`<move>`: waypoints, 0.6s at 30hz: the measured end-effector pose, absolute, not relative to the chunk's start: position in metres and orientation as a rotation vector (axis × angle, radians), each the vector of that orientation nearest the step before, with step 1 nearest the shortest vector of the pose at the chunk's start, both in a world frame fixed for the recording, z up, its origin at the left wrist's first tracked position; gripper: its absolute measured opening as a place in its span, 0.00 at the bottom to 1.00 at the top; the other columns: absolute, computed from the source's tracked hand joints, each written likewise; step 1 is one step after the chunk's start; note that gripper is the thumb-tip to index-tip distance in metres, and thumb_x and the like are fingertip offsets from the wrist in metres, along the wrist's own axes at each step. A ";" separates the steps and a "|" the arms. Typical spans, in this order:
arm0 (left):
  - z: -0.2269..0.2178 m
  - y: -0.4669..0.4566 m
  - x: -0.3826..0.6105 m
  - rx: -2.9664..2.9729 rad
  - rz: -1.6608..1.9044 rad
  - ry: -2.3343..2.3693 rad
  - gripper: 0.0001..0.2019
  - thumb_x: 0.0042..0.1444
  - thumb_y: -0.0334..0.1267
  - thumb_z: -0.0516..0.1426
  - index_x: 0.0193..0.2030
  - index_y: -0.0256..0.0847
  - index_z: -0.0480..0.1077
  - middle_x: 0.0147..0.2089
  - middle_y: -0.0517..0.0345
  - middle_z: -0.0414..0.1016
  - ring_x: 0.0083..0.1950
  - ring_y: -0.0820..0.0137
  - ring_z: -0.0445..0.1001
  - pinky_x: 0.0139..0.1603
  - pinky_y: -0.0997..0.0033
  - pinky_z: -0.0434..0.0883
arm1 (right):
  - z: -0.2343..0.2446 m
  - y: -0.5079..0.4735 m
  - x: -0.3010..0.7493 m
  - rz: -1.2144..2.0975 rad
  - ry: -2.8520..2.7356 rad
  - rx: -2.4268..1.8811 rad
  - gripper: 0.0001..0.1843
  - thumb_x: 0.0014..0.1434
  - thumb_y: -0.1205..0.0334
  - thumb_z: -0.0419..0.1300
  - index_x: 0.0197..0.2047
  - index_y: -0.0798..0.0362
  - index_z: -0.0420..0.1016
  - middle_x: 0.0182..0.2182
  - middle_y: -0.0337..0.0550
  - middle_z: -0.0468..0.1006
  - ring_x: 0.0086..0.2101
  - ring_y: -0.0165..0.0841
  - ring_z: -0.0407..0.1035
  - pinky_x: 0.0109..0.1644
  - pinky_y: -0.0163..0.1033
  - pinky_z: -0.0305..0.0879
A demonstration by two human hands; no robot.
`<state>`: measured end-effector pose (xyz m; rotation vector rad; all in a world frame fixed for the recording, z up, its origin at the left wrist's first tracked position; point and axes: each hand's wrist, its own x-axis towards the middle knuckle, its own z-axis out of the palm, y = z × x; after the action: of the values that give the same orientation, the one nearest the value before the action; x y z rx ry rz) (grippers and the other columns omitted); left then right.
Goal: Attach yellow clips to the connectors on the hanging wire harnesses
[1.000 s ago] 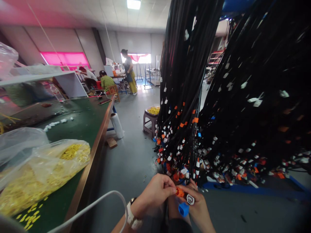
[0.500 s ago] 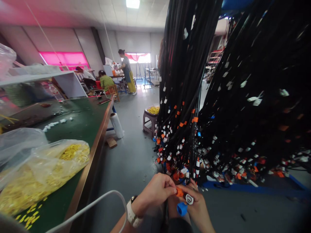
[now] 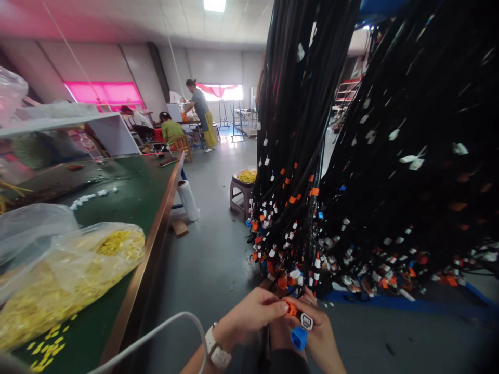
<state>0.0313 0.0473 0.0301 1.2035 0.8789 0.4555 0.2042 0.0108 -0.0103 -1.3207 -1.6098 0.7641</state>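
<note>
At the bottom of the view, my left hand, with a white-strapped watch on its wrist, has its thumb and fingers pressed together at an orange connector. My right hand is closed around the same small cluster: a white-rimmed dark connector facing me, with a blue connector hanging below it. The cables behind these connectors are mostly hidden by my fingers. Just beyond my hands hangs a thick bundle of black cables, ending in many orange, white and blue connectors.
A green-topped table runs along the left, bearing a clear bag of yellow pieces. A white cord crosses the lower foreground. Another dark cable bundle fills the right. A stool stands behind; several people are farther off.
My left thumb has straightened and come flatter against the orange connector. Both hands and the connectors have shifted slightly right and down in view.
</note>
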 end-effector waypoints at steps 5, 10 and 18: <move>0.024 0.037 0.041 0.866 0.527 0.785 0.17 0.48 0.49 0.60 0.29 0.34 0.67 0.18 0.70 0.49 0.18 0.83 0.42 0.19 0.73 0.38 | -0.007 0.012 0.204 0.780 -1.653 -1.298 0.14 0.50 0.50 0.61 0.40 0.44 0.80 0.32 0.45 0.81 0.34 0.43 0.73 0.59 0.62 0.47; 0.022 0.033 0.053 0.845 0.640 0.895 0.19 0.43 0.49 0.61 0.32 0.32 0.69 0.20 0.68 0.57 0.17 0.84 0.47 0.18 0.75 0.39 | -0.004 0.012 0.202 0.770 -1.692 -1.310 0.15 0.52 0.50 0.59 0.42 0.43 0.79 0.32 0.44 0.81 0.35 0.43 0.73 0.59 0.63 0.47; 0.006 0.024 0.065 0.727 0.799 0.900 0.16 0.42 0.47 0.61 0.27 0.35 0.64 0.17 0.70 0.56 0.16 0.84 0.46 0.18 0.77 0.41 | -0.013 0.012 0.201 0.711 -1.759 -1.279 0.15 0.55 0.53 0.58 0.45 0.41 0.77 0.32 0.42 0.80 0.36 0.42 0.73 0.60 0.60 0.47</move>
<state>0.0652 0.0236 0.0064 0.7266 0.9000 0.7991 0.2005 0.0118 -0.0127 -1.2793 -1.7587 0.7110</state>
